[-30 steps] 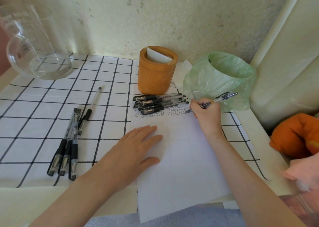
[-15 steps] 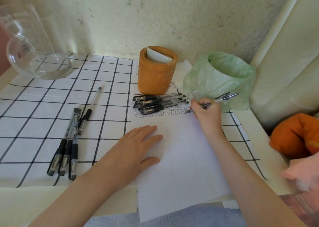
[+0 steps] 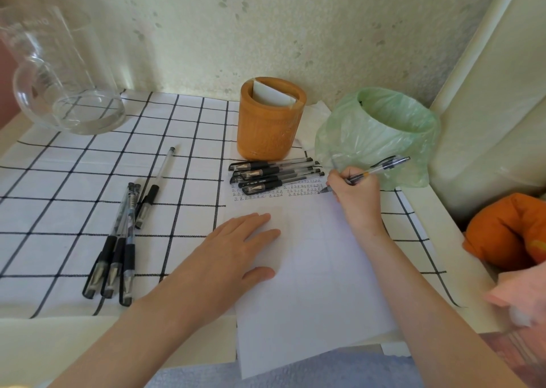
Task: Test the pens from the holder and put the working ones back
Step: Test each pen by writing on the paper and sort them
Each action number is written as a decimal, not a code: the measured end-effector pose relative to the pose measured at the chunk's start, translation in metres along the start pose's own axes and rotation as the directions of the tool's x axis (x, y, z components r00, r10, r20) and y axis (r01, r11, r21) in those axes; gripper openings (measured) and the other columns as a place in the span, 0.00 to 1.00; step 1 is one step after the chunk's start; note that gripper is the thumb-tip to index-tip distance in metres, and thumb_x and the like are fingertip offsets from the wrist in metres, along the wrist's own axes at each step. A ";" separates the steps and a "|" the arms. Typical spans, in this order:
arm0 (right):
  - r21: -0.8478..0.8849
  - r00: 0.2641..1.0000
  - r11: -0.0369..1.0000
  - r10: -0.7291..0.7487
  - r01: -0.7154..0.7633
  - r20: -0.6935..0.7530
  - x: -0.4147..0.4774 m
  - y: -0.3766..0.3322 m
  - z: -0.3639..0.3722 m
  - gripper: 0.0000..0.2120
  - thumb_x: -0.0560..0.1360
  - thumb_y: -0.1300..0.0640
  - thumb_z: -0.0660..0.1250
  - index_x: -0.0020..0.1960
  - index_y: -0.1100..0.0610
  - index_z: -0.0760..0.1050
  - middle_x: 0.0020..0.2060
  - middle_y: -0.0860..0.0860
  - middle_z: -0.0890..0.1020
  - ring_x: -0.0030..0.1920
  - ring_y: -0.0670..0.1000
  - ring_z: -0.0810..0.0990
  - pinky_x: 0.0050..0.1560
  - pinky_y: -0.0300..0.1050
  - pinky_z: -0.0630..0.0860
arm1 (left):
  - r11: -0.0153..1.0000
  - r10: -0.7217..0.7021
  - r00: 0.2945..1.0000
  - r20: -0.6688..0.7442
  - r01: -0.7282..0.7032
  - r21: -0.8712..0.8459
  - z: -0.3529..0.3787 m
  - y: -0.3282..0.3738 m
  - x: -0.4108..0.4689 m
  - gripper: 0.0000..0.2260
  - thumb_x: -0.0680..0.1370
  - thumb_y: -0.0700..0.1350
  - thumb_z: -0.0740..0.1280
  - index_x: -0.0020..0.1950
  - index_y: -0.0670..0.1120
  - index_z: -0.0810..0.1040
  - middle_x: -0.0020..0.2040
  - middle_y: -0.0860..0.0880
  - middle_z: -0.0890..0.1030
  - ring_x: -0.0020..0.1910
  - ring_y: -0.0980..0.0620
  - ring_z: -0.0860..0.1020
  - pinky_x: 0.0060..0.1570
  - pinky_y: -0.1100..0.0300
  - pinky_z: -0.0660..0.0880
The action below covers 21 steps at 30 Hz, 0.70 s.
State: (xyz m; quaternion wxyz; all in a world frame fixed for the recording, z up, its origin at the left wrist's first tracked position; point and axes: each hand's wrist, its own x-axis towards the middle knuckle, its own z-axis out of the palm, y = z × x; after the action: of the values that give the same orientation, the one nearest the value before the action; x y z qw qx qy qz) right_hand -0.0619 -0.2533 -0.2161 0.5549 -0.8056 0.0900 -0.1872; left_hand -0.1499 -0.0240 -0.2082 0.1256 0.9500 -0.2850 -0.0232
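My right hand (image 3: 356, 197) grips a clear-barrelled pen (image 3: 381, 167), its tip touching the white sheet of paper (image 3: 313, 275) at the end of two rows of small written marks (image 3: 277, 191). My left hand (image 3: 233, 251) lies flat on the sheet's left part with straight fingers. The orange pen holder (image 3: 270, 121) stands behind the sheet with only a white card in it. Several capped black pens (image 3: 274, 172) lie in a row along the sheet's top edge. Three more pens (image 3: 113, 254) and a single one (image 3: 153, 189) lie on the checked cloth to the left.
A green plastic-lined bin (image 3: 381, 130) stands right of the holder, close behind my right hand. A glass jug (image 3: 56, 71) with a little water sits at the back left. An orange cushion (image 3: 508, 231) lies off the table's right edge. The wall is close behind.
The pen in my right hand has shifted very slightly at the end of the written rows. My left hand has stayed flat on the paper.
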 end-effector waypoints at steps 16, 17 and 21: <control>0.209 1.000 0.978 0.000 -0.001 0.004 -0.003 -0.022 -0.007 0.16 0.75 0.59 0.69 0.31 0.62 0.72 0.19 0.48 0.68 0.23 0.46 0.64 0.27 0.35 0.63 | 0.995 0.007 1.000 -0.005 -0.008 -0.099 -0.003 0.001 0.000 0.26 0.73 0.60 0.56 0.68 0.52 0.71 0.70 0.50 0.69 0.68 0.50 0.69 0.65 0.58 0.58; 0.223 0.998 0.975 -0.025 0.013 0.052 -0.007 -0.031 -0.008 0.16 0.75 0.58 0.69 0.32 0.63 0.72 0.19 0.48 0.69 0.22 0.46 0.65 0.26 0.36 0.63 | 0.992 0.011 1.000 -0.027 -0.014 -0.128 -0.002 0.000 0.000 0.25 0.75 0.60 0.58 0.70 0.53 0.67 0.73 0.52 0.64 0.71 0.52 0.63 0.67 0.61 0.53; 0.234 0.937 0.971 -0.048 -0.038 0.347 -0.024 -0.055 -0.010 0.24 0.78 0.44 0.59 0.29 0.55 0.78 0.24 0.52 0.76 0.27 0.50 0.73 0.32 0.42 0.72 | 0.984 -0.001 1.000 -0.002 0.000 -0.177 -0.002 0.002 0.003 0.26 0.77 0.56 0.61 0.74 0.58 0.57 0.75 0.59 0.52 0.74 0.58 0.51 0.66 0.70 0.43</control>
State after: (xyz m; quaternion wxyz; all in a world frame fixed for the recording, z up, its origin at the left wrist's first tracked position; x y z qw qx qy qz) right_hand -0.0909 -0.2331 -0.1668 0.6538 -0.7540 -0.0354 -0.0515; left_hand -0.1486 -0.0266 -0.2054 0.2096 0.9352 -0.2815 -0.0474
